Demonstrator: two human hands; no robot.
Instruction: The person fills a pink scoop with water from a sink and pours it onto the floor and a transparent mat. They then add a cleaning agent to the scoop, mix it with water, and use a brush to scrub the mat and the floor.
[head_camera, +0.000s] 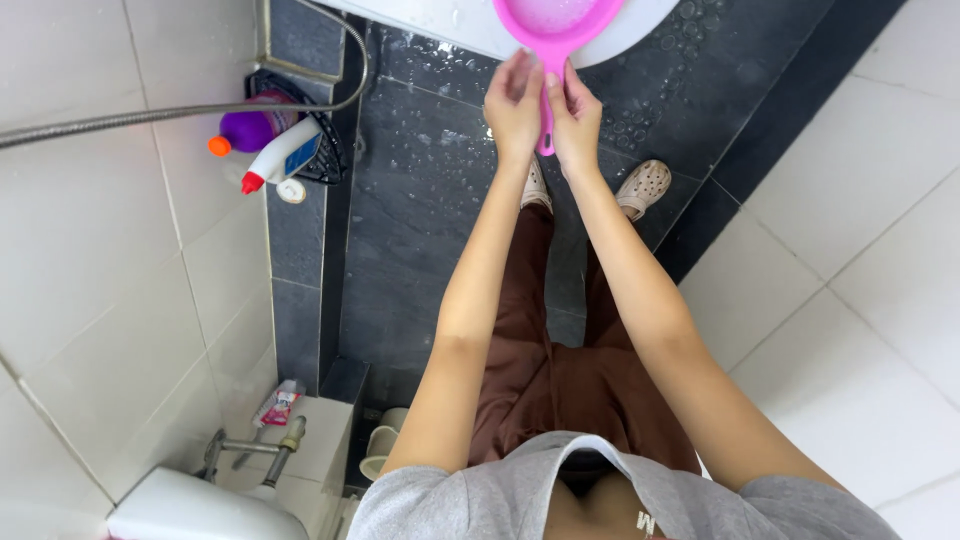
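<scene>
Gripping the handle of the pink scoop (556, 28) from both sides, my left hand (513, 105) and right hand (577, 118) were closed around it, fingers pressed together over the thin pink stem. The scoop's bowl sat tipped over the rim of a white basin (640, 25) at the far end of the dark tiled floor (430, 200), and it looked wet inside. Water beaded on the floor tiles near the basin, so I judged the rinsing well under way, though I could not tell how much remained.

Against the left wall, a black wire rack (325, 160) held a purple bottle (250, 130) with an orange cap and a white spray bottle (285, 155) with a red nozzle and a blue label. Nearer me, a small pink-and-red packet (278, 404) lay on a white ledge beside a metal tap (250, 450).
</scene>
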